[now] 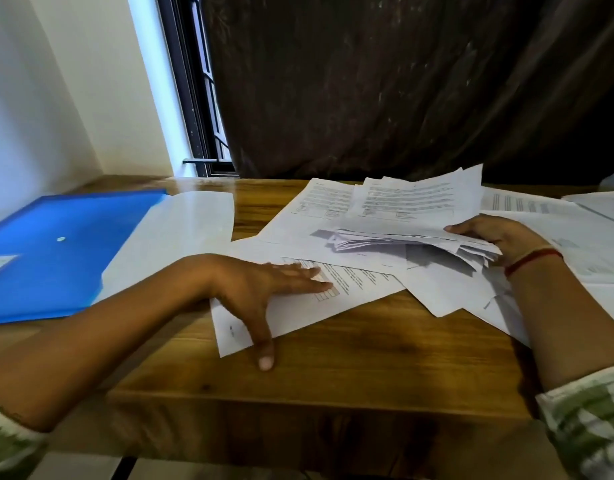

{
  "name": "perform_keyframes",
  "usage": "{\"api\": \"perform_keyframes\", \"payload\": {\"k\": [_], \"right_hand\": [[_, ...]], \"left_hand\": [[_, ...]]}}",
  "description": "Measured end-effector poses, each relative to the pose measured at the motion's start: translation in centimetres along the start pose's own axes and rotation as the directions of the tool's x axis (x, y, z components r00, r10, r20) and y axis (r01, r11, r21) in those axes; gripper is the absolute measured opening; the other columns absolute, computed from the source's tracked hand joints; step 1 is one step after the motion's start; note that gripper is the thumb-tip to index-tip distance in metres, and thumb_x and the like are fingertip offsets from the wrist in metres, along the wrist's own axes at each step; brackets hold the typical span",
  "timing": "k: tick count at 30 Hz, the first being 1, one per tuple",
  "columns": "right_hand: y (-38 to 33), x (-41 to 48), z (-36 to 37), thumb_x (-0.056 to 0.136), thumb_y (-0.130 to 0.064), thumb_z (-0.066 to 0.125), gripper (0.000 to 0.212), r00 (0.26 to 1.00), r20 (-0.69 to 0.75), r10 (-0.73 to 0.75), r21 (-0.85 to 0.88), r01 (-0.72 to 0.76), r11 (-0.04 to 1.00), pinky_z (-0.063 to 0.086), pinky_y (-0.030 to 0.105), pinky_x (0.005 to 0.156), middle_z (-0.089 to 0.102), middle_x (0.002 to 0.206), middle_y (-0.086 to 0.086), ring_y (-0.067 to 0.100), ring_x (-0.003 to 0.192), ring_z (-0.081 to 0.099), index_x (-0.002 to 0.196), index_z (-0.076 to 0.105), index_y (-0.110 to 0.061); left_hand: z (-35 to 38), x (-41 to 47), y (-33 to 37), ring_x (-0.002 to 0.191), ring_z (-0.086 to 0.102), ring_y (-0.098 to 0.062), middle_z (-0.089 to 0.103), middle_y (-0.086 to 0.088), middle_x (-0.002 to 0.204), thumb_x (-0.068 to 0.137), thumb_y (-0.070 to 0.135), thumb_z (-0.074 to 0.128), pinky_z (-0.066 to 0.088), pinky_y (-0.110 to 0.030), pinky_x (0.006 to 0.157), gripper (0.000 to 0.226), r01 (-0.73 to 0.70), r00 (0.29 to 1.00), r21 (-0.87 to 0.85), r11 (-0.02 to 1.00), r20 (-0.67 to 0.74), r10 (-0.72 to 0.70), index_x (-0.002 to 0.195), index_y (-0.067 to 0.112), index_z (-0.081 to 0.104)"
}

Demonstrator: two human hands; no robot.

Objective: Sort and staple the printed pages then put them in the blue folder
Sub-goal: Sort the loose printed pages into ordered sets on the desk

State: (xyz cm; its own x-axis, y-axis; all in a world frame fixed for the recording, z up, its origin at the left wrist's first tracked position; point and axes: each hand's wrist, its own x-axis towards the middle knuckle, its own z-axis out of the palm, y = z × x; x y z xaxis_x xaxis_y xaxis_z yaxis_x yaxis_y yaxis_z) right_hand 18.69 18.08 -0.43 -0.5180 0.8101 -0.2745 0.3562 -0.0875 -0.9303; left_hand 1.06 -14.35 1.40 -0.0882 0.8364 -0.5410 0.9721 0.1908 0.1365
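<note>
White sheet [298, 313] flat under the left hand [260, 282], fingers [309, 276] straight; rumpled sheaf [402, 220] gripped in the right hand [499, 237], fingers [462, 229] curled

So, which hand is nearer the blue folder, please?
Left. The left hand presses a printed page just right of the blue folder; the right hand holds a paper bundle farther right.

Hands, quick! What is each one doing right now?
Left hand: open, fingers flat on a printed page.
Right hand: grips a loose bundle of pages.
</note>
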Motion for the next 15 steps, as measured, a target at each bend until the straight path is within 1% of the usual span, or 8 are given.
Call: {"api": "perform_keyframes", "payload": {"k": [2, 4, 6, 8, 10, 11, 13, 15], "right_hand": [[-0.3, -0.5, 0.2, 0.093, -0.009, 0.058, 0.005, 1.000, 0.018, 0.008, -0.004, -0.008, 1.000, 0.053, 0.027, 0.052, 0.063, 0.079, 0.009, 0.021, 0.067, 0.059, 0.096, 0.059, -0.006], [-0.5, -0.4, 0.3, 0.093, -0.009, 0.058, 0.009, 0.999, 0.039, -0.001, 0.002, 0.001, 1.000, 0.051, 0.021, 0.041, 0.063, 0.084, 0.009, 0.021, 0.068, 0.058, 0.102, 0.059, -0.007], [-0.4, -0.2, 0.1, 0.092, -0.010, 0.059, 0.020, 0.999, 0.049, -0.012, -0.009, 0.013, 1.000, 0.055, 0.026, 0.049, 0.066, 0.092, 0.011, 0.023, 0.070, 0.059, 0.112, 0.059, -0.008], [-0.5, -0.3, 0.2, 0.091, -0.011, 0.061, 0.025, 0.999, 0.037, -0.010, -0.041, 0.012, 0.999, 0.054, 0.033, 0.060, 0.066, 0.099, 0.013, 0.024, 0.072, 0.060, 0.116, 0.058, -0.009], [-0.5, -0.5, 0.2, 0.091, -0.010, 0.060, 0.025, 0.999, 0.045, -0.013, -0.045, 0.015, 0.999, 0.055, 0.027, 0.049, 0.065, 0.092, 0.011, 0.025, 0.072, 0.060, 0.116, 0.057, -0.009], [-0.6, -0.6, 0.2, 0.092, -0.009, 0.059, 0.024, 0.998, 0.055, -0.017, -0.045, 0.019, 0.999, 0.053, 0.024, 0.043, 0.065, 0.090, 0.011, 0.025, 0.071, 0.060, 0.116, 0.057, -0.008], [-0.6, -1.0, 0.2, 0.092, -0.008, 0.059, 0.024, 0.998, 0.057, -0.034, -0.042, 0.037, 0.998, 0.051, 0.023, 0.038, 0.065, 0.088, 0.010, 0.025, 0.066, 0.062, 0.116, 0.058, -0.007], [-0.7, -1.4, 0.2, 0.092, -0.008, 0.059, 0.023, 0.997, 0.062, -0.048, -0.022, 0.049, 0.999, 0.050, 0.023, 0.038, 0.065, 0.088, 0.010, 0.022, 0.054, 0.066, 0.115, 0.058, -0.007]], "left_hand": [[1.1, 0.2, -1.0, 0.141, -0.023, -0.002, -0.023, 0.021, 0.156, 0.064, 0.059, 0.076, -0.010, -0.038, 0.118, 0.117, -0.064, 0.996, -0.006, 0.998, -0.068, 0.064, 0.142, 0.053, -0.010], [2.1, 0.2, -1.9, 0.142, -0.023, 0.000, -0.018, 0.022, 0.157, 0.059, 0.073, 0.066, -0.014, -0.036, 0.118, 0.111, -0.149, 0.978, -0.042, 0.988, -0.153, 0.141, 0.143, 0.054, -0.005], [3.0, 0.2, -2.6, 0.144, -0.014, 0.003, -0.006, 0.026, 0.158, 0.061, 0.084, 0.057, -0.013, -0.029, 0.116, 0.100, -0.226, 0.952, -0.115, 0.967, -0.238, 0.194, 0.142, 0.059, 0.004], [3.7, -0.1, -2.8, 0.143, -0.007, 0.008, 0.003, 0.030, 0.157, 0.071, 0.071, 0.063, -0.009, -0.017, 0.113, 0.087, -0.276, 0.930, -0.189, 0.942, -0.300, 0.212, 0.142, 0.059, 0.013], [4.1, -0.2, -2.7, 0.142, -0.002, 0.013, 0.009, 0.030, 0.155, 0.082, 0.050, 0.067, -0.003, -0.008, 0.110, 0.076, -0.284, 0.919, -0.232, 0.930, -0.342, 0.195, 0.142, 0.054, 0.020], [4.1, -0.3, -2.6, 0.142, 0.000, 0.013, 0.011, 0.030, 0.155, 0.085, 0.047, 0.065, -0.001, -0.007, 0.110, 0.071, -0.278, 0.917, -0.238, 0.930, -0.355, 0.183, 0.142, 0.053, 0.022], [4.2, -0.4, -2.3, 0.142, 0.005, 0.012, 0.014, 0.030, 0.154, 0.086, 0.057, 0.057, 0.002, -0.006, 0.110, 0.065, -0.262, 0.914, -0.221, 0.939, -0.370, 0.168, 0.141, 0.053, 0.024], [4.3, -0.6, -1.9, 0.140, 0.014, 0.013, 0.023, 0.029, 0.152, 0.083, 0.065, 0.052, 0.009, -0.005, 0.111, 0.062, -0.264, 0.897, -0.203, 0.943, -0.412, 0.162, 0.139, 0.052, 0.030]]}}
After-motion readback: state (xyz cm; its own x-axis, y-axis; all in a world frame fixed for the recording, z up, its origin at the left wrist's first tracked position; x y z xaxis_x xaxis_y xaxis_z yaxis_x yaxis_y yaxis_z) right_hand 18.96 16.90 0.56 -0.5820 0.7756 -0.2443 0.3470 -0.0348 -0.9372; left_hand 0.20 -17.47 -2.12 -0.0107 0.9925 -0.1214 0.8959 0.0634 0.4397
